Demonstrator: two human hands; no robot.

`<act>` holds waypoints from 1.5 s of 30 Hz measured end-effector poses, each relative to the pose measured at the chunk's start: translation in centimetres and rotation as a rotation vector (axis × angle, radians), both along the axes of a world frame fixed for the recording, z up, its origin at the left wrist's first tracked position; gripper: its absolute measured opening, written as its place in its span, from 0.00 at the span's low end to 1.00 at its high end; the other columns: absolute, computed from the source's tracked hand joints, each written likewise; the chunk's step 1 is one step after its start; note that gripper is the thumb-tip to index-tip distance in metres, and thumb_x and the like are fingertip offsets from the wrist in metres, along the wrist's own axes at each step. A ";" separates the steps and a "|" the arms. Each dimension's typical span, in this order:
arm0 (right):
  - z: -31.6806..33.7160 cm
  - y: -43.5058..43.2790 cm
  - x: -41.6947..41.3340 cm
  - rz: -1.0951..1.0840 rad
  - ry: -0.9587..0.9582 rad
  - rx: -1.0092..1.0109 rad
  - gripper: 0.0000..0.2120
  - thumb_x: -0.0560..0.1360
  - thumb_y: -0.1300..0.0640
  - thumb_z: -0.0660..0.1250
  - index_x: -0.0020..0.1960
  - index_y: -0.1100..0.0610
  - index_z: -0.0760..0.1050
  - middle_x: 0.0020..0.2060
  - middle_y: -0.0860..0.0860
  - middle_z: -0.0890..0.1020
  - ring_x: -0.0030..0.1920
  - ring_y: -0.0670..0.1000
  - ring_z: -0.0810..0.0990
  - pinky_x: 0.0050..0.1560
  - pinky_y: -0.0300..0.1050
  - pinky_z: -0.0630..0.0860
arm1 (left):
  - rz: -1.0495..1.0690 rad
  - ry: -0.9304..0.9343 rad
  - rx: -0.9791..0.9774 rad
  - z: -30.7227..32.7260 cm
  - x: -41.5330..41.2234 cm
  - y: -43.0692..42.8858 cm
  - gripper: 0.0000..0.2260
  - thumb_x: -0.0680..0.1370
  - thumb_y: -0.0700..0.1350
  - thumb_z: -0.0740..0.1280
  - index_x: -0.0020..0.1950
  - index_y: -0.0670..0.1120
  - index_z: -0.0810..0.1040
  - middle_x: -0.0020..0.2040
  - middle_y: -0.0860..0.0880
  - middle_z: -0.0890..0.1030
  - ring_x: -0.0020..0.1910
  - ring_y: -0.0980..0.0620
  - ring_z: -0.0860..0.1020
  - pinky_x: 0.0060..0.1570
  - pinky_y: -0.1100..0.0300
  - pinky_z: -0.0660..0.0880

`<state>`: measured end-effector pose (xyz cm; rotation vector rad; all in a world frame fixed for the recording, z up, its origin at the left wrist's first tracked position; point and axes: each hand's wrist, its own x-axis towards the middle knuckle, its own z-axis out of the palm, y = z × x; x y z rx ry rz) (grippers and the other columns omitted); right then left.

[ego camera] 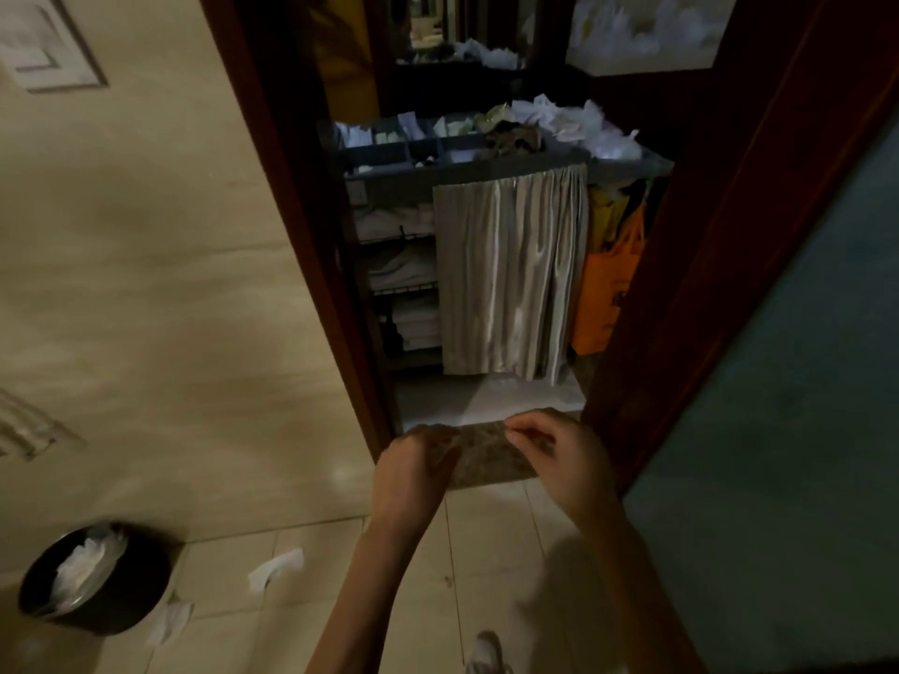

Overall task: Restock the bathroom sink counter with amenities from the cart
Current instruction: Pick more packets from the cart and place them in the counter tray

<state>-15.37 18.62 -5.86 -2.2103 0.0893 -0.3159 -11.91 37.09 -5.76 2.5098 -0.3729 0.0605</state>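
Before the cart [467, 173], left hand [413, 462] and right hand [559, 459] reach forward, fingers curled; grasp unclear.

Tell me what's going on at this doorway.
A person stands at the doorway, facing the housekeeping cart parked just outside it. The left hand and right hand are raised close together in front of the body with fingers curled. Blur hides whether they hold anything small. The cart's top tray of amenities is not yet reached. A lined bin and paper scraps sit lower left.
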 end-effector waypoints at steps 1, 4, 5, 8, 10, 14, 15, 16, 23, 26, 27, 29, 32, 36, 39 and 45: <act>-0.1 -0.6 1.4 -0.006 -0.015 -0.010 0.07 0.75 0.57 0.69 0.53 0.55 0.81 0.47 0.47 0.83 0.48 0.42 0.80 0.50 0.29 0.74 | -0.008 -0.008 -0.017 0.3 1.4 -0.7 0.10 0.77 0.47 0.68 0.57 0.52 0.82 0.52 0.52 0.84 0.49 0.52 0.82 0.47 0.62 0.76; -0.8 -2.0 4.8 -0.002 -0.038 0.003 0.07 0.75 0.57 0.70 0.52 0.57 0.81 0.45 0.48 0.84 0.47 0.44 0.81 0.50 0.30 0.74 | -0.021 -0.008 -0.018 0.2 4.9 -2.3 0.13 0.77 0.45 0.68 0.61 0.51 0.80 0.56 0.52 0.83 0.52 0.53 0.81 0.51 0.60 0.76; -0.9 -2.5 5.8 0.000 -0.037 0.019 0.07 0.75 0.57 0.70 0.51 0.57 0.81 0.45 0.49 0.84 0.47 0.44 0.81 0.50 0.31 0.75 | -0.033 -0.003 -0.010 -0.1 6.1 -2.8 0.13 0.77 0.46 0.68 0.61 0.51 0.80 0.56 0.52 0.82 0.52 0.53 0.81 0.51 0.61 0.76; -1.4 -4.0 7.8 -0.001 -0.005 0.057 0.07 0.75 0.55 0.69 0.52 0.55 0.81 0.46 0.47 0.84 0.48 0.43 0.81 0.50 0.34 0.77 | -0.049 0.049 0.012 -1.0 8.9 -4.0 0.13 0.77 0.47 0.68 0.62 0.52 0.79 0.57 0.53 0.82 0.51 0.55 0.81 0.50 0.61 0.77; -1.7 -5.0 9.5 -0.042 -0.001 0.060 0.08 0.76 0.55 0.69 0.54 0.54 0.80 0.48 0.47 0.84 0.48 0.43 0.81 0.51 0.34 0.76 | -0.064 0.062 0.009 -1.5 10.6 -4.9 0.14 0.77 0.47 0.68 0.62 0.53 0.78 0.57 0.53 0.81 0.52 0.56 0.80 0.50 0.64 0.75; -1.6 -6.9 13.3 -0.057 0.148 0.119 0.11 0.76 0.55 0.68 0.58 0.52 0.79 0.49 0.45 0.82 0.48 0.41 0.78 0.50 0.27 0.71 | -0.100 0.099 0.006 -2.1 14.8 -6.6 0.14 0.77 0.47 0.68 0.63 0.53 0.77 0.56 0.53 0.81 0.53 0.56 0.79 0.50 0.67 0.70; -1.6 -7.4 14.6 -0.041 0.170 0.135 0.11 0.77 0.55 0.67 0.59 0.52 0.78 0.49 0.44 0.81 0.48 0.41 0.78 0.49 0.25 0.70 | -0.106 0.103 0.003 -2.1 16.2 -7.1 0.14 0.77 0.47 0.68 0.63 0.53 0.77 0.56 0.54 0.81 0.53 0.57 0.78 0.49 0.69 0.69; -1.7 -7.8 15.6 -0.030 0.176 0.137 0.11 0.77 0.55 0.67 0.59 0.51 0.78 0.49 0.43 0.81 0.49 0.41 0.78 0.48 0.25 0.70 | -0.108 0.105 -0.002 -2.2 17.4 -7.5 0.14 0.77 0.47 0.68 0.63 0.53 0.77 0.57 0.54 0.81 0.53 0.58 0.78 0.48 0.73 0.68; -3.0 -10.6 27.1 -0.106 0.121 0.126 0.10 0.75 0.54 0.70 0.56 0.51 0.78 0.45 0.37 0.78 0.46 0.34 0.77 0.47 0.29 0.72 | -0.100 0.074 -0.045 -3.0 30.1 -11.4 0.13 0.77 0.50 0.68 0.61 0.53 0.79 0.58 0.55 0.81 0.55 0.57 0.79 0.53 0.64 0.74; -2.3 -12.0 34.3 -0.085 0.120 0.091 0.11 0.76 0.52 0.68 0.59 0.49 0.77 0.49 0.41 0.80 0.50 0.39 0.78 0.54 0.40 0.77 | -0.104 0.090 -0.094 -2.1 37.2 -13.6 0.14 0.77 0.51 0.67 0.63 0.54 0.78 0.57 0.54 0.81 0.54 0.56 0.79 0.53 0.65 0.73; -1.9 -12.5 37.3 -0.086 0.133 0.094 0.11 0.76 0.52 0.68 0.59 0.48 0.77 0.50 0.42 0.80 0.51 0.40 0.78 0.56 0.43 0.77 | -0.086 0.086 -0.120 -1.8 39.9 -14.3 0.14 0.77 0.51 0.67 0.63 0.54 0.77 0.56 0.55 0.81 0.54 0.56 0.79 0.54 0.63 0.74; -0.8 -13.2 42.3 -0.085 0.139 0.101 0.11 0.76 0.53 0.69 0.58 0.46 0.77 0.50 0.41 0.81 0.51 0.39 0.78 0.56 0.45 0.78 | -0.078 0.057 -0.163 -0.8 44.0 -15.3 0.15 0.77 0.50 0.67 0.64 0.54 0.76 0.55 0.56 0.81 0.52 0.59 0.78 0.54 0.62 0.75; 0.4 -13.8 49.2 -0.053 0.131 0.080 0.11 0.76 0.53 0.69 0.57 0.45 0.77 0.50 0.40 0.81 0.51 0.39 0.78 0.54 0.43 0.79 | -0.064 -0.007 -0.184 0.4 50.4 -15.9 0.15 0.77 0.49 0.68 0.64 0.53 0.76 0.54 0.55 0.81 0.52 0.61 0.77 0.50 0.67 0.72; 0.4 -14.0 54.3 -0.026 0.137 0.044 0.10 0.76 0.52 0.69 0.56 0.43 0.78 0.48 0.39 0.81 0.50 0.37 0.78 0.52 0.40 0.78 | -0.004 -0.023 -0.189 0.7 55.8 -15.6 0.14 0.77 0.49 0.68 0.63 0.54 0.78 0.54 0.56 0.82 0.52 0.59 0.78 0.48 0.65 0.72; -0.5 -13.8 57.5 0.011 0.167 0.052 0.10 0.75 0.51 0.70 0.56 0.44 0.79 0.46 0.37 0.81 0.49 0.35 0.78 0.51 0.36 0.77 | 0.010 -0.005 -0.210 0.2 58.2 -15.2 0.14 0.76 0.47 0.70 0.61 0.53 0.79 0.53 0.55 0.83 0.52 0.59 0.79 0.46 0.65 0.72; -1.4 -12.5 67.0 0.148 0.188 0.114 0.08 0.76 0.53 0.69 0.55 0.46 0.79 0.49 0.40 0.81 0.51 0.38 0.78 0.53 0.38 0.77 | 0.112 0.008 -0.276 -1.3 63.7 -13.2 0.12 0.76 0.44 0.69 0.58 0.53 0.79 0.55 0.58 0.80 0.52 0.62 0.78 0.50 0.61 0.78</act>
